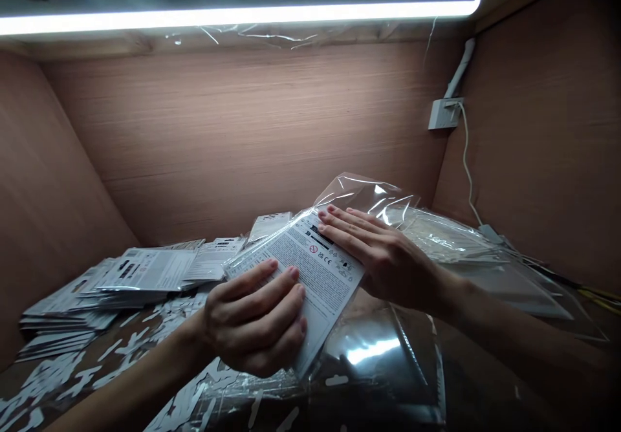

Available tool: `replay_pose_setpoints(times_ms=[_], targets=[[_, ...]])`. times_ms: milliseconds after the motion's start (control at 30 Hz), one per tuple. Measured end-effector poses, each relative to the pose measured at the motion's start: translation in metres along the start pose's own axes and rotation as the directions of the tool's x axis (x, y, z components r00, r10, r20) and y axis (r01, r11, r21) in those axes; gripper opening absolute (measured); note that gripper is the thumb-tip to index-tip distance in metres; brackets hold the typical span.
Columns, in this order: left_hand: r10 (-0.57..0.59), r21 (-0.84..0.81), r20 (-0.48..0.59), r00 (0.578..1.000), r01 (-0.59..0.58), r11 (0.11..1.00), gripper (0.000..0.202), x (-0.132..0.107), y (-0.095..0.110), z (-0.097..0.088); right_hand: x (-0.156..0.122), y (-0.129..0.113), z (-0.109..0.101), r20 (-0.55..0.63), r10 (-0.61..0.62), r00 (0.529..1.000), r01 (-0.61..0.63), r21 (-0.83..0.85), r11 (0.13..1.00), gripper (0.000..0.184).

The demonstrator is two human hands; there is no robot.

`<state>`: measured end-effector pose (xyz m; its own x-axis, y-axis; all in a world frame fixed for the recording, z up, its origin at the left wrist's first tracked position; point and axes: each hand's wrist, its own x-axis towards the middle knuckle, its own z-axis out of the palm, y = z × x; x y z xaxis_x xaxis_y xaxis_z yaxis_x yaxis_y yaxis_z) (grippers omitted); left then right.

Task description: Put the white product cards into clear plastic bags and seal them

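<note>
A white printed card [310, 270] in a clear plastic bag [373, 193] is held up at a slant, with small text, a barred red symbol and a CE mark on it. My left hand [262, 319] grips its lower left side, fingers bent over the front. The fingers of my right hand [388, 254] lie straight and close together across the card's upper right edge, the thumb hidden behind it. The bag's loose clear end sticks up beyond the right fingertips.
Stacks of printed cards [145, 270] lie at the left, beside scattered white paper offcuts [130, 348]. Clear bags [456, 238] pile up at the right; another clear sheet [378, 367] lies below my hands. Wooden walls, a lit tube [242, 17] and a socket [444, 114] with a cable surround the bench.
</note>
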<state>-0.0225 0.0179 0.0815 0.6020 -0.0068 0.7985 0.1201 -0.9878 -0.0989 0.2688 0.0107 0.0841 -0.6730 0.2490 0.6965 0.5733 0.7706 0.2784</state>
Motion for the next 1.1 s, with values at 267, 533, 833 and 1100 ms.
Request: replay_pose_setpoints(times_ms=[267, 533, 833, 1100], targets=[[0.503, 0.451, 0.300, 0.811, -0.585, 0.674, 0.004, -0.010, -0.006, 0.004, -0.001, 0.003, -0.009, 0.189, -0.055, 0.980, 0.034, 0.111, 0.993, 0.076], [0.588, 0.267, 0.291, 0.755, -0.654, 0.708, 0.006, 0.001, 0.002, 0.009, 0.016, 0.018, -0.056, 0.210, 0.146, 0.967, -0.208, 0.311, 0.927, 0.060], [0.501, 0.371, 0.103, 0.859, -0.500, 0.782, 0.022, -0.003, 0.023, 0.020, 0.022, 0.030, -0.064, 0.698, 0.270, 0.663, -0.544, 0.201, 0.815, 0.083], [0.418, 0.376, 0.147, 0.896, -0.442, 0.815, 0.027, -0.009, 0.026, 0.014, 0.022, 0.033, -0.058, 0.798, 0.135, 0.588, -0.712, 0.430, 0.555, 0.041]])
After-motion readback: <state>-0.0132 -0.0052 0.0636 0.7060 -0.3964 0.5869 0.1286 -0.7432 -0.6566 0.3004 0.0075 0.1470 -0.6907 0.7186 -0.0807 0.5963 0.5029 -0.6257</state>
